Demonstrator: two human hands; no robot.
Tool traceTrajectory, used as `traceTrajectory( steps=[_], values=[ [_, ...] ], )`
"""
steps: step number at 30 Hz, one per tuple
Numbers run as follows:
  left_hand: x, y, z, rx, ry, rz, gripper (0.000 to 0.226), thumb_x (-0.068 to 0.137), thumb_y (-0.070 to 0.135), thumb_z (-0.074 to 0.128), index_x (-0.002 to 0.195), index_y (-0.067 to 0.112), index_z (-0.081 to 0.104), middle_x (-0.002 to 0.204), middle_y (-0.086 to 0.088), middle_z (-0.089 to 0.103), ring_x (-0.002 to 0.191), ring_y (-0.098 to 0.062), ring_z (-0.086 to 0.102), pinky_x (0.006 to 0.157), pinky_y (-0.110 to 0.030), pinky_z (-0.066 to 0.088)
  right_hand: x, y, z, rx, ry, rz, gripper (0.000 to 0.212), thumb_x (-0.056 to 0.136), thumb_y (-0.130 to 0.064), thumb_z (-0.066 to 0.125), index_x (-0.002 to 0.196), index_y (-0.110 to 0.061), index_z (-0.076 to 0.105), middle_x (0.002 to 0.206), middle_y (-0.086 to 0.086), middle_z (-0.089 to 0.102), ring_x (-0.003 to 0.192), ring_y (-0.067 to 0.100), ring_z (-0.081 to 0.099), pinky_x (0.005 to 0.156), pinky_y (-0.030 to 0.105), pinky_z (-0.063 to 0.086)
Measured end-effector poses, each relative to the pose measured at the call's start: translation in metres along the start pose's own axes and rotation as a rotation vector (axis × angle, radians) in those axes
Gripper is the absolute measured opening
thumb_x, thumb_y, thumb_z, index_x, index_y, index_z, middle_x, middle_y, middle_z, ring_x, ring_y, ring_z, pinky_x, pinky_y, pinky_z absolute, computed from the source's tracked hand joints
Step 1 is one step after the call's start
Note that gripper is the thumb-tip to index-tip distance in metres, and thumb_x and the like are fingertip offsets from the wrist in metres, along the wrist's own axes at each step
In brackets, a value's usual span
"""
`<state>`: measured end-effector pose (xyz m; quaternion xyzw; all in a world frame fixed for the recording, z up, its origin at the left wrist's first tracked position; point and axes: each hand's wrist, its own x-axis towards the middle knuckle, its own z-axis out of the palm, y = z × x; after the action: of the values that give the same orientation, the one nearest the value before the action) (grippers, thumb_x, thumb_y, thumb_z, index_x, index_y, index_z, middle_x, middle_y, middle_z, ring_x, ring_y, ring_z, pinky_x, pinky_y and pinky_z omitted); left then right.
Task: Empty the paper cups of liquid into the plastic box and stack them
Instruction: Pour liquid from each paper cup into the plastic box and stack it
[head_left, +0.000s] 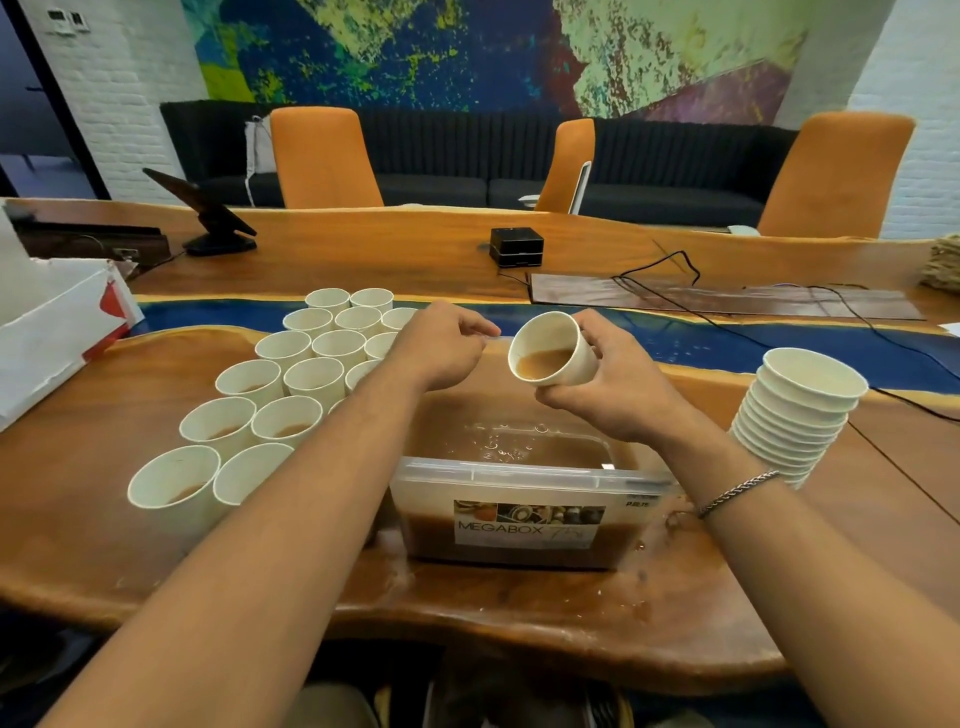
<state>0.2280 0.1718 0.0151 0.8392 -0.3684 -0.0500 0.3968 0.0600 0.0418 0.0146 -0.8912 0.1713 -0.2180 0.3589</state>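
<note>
Tilting over the plastic box (524, 475), a paper cup (553, 351) with brown liquid sits in the right hand (618, 395), thumb and fingers wrapped round its wall, mouth turned left. The box stands on the wooden table (104, 519) right below, part full of brown liquid. The left hand (441, 348) hovers just beside the cup, fingers loosely curled, gripping nothing. A cluster of filled cups (314, 376) stands left of the box; a stack of empty cups (800, 410) stands right of it. Chain bracelet (737, 491) on the right wrist.
</note>
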Motion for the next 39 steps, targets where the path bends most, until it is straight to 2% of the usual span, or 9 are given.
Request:
traceTrajectory(
  steps=[14, 21, 31, 35, 39],
  values=[
    [-0.0038, 0.0049, -0.0003, -0.005, -0.011, -0.022, 0.024, 0.098, 0.019, 0.058, 0.114, 0.026, 0.075, 0.118, 0.003, 0.070, 0.111, -0.015, 0.062, 0.093, -0.030, 0.048, -0.0030, -0.0036, 0.0008, -0.244, -0.017, -0.019, 0.069, 0.073, -0.030, 0.086, 0.129, -0.033, 0.046, 0.115, -0.011, 0.056, 0.104, 0.014, 0.054, 0.082, 0.034, 0.050],
    [-0.0051, 0.0050, -0.0005, -0.006, -0.014, -0.020, 0.024, 0.097, 0.019, 0.059, 0.113, 0.026, 0.076, 0.118, 0.002, 0.071, 0.112, -0.016, 0.062, 0.100, -0.037, 0.051, -0.0033, -0.0039, 0.0012, -0.267, -0.023, -0.020, 0.069, 0.072, -0.030, 0.086, 0.128, -0.033, 0.046, 0.114, -0.011, 0.055, 0.103, 0.014, 0.053, 0.079, 0.032, 0.044],
    [-0.0069, 0.0076, -0.0009, 0.014, -0.012, -0.014, 0.025, 0.099, 0.020, 0.058, 0.117, 0.025, 0.074, 0.122, 0.001, 0.069, 0.112, -0.017, 0.060, 0.101, -0.040, 0.051, -0.0054, -0.0068, 0.0009, -0.296, -0.019, -0.016, 0.072, 0.072, -0.029, 0.087, 0.132, -0.030, 0.047, 0.122, -0.006, 0.058, 0.108, 0.016, 0.053, 0.089, 0.039, 0.051],
    [-0.0072, 0.0073, -0.0011, 0.016, -0.011, -0.008, 0.025, 0.099, 0.020, 0.058, 0.118, 0.025, 0.074, 0.123, 0.000, 0.069, 0.113, -0.018, 0.060, 0.100, -0.038, 0.051, -0.0055, -0.0073, 0.0011, -0.312, -0.008, -0.019, 0.072, 0.072, -0.029, 0.087, 0.131, -0.031, 0.046, 0.122, -0.006, 0.057, 0.109, 0.017, 0.053, 0.090, 0.042, 0.052],
    [-0.0071, 0.0075, -0.0012, 0.026, -0.012, -0.005, 0.025, 0.100, 0.020, 0.058, 0.119, 0.024, 0.073, 0.124, 0.000, 0.068, 0.114, -0.017, 0.060, 0.097, -0.036, 0.049, -0.0052, -0.0074, 0.0007, -0.320, 0.002, -0.025, 0.072, 0.072, -0.029, 0.086, 0.132, -0.030, 0.046, 0.123, -0.005, 0.057, 0.109, 0.016, 0.052, 0.087, 0.039, 0.051]
  ],
)
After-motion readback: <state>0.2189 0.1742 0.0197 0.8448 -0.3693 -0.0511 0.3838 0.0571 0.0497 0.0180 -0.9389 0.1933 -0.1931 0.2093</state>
